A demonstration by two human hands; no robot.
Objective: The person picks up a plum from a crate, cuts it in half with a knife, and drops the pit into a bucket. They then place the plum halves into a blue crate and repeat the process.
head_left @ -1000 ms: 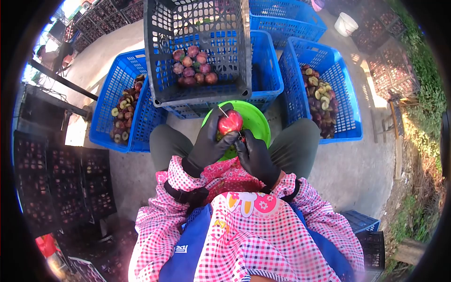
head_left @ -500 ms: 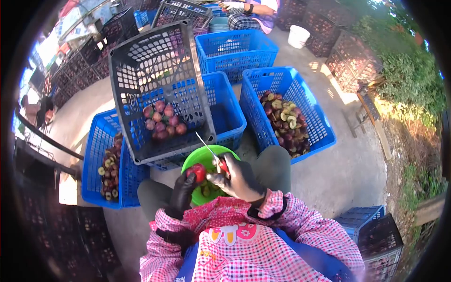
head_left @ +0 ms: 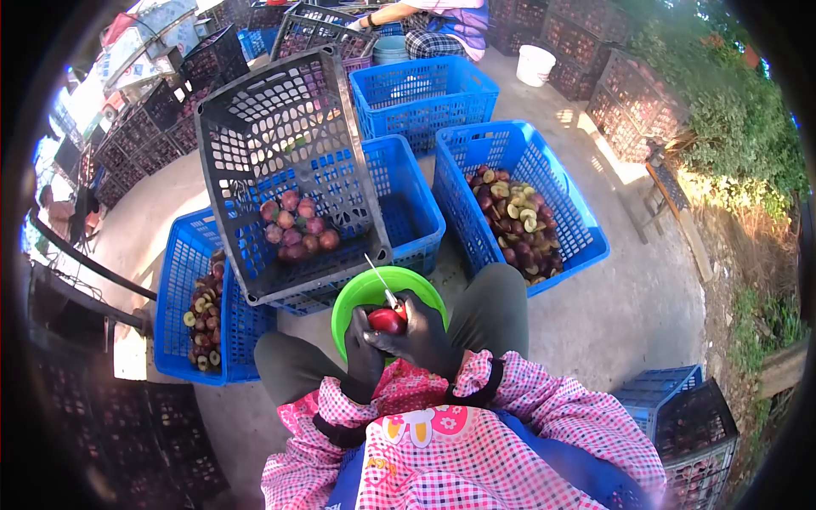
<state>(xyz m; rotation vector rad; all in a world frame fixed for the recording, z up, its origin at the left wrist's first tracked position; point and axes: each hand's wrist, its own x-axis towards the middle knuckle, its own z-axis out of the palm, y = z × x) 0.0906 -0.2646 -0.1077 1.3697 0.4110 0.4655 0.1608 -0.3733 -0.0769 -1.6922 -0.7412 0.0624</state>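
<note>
My left hand [head_left: 365,347], in a black glove, is closed around one side of a dark red plum [head_left: 388,321] over the bright green basin [head_left: 427,287]. My right hand [head_left: 421,334], gloved too, grips a knife [head_left: 380,278] and presses against the fruit's other side. The blade points up and away from me; the fingers hide most of its handle. Just beyond the basin, a black crate [head_left: 285,174] leans tilted towards me, with several whole plums [head_left: 297,226] gathered in its lower end.
Blue crates at right [head_left: 586,238] and left [head_left: 170,293] hold cut plums. Another blue crate [head_left: 425,89] stands farther back. A white bucket [head_left: 535,66], a person [head_left: 446,30] and stacked filled crates [head_left: 637,98] are beyond. More crates [head_left: 693,429] stand at lower right.
My hands have come together around the plum, which has moved right and slightly down. The knife has shifted right and down with my right hand. The person's arm at the back has reached left.
</note>
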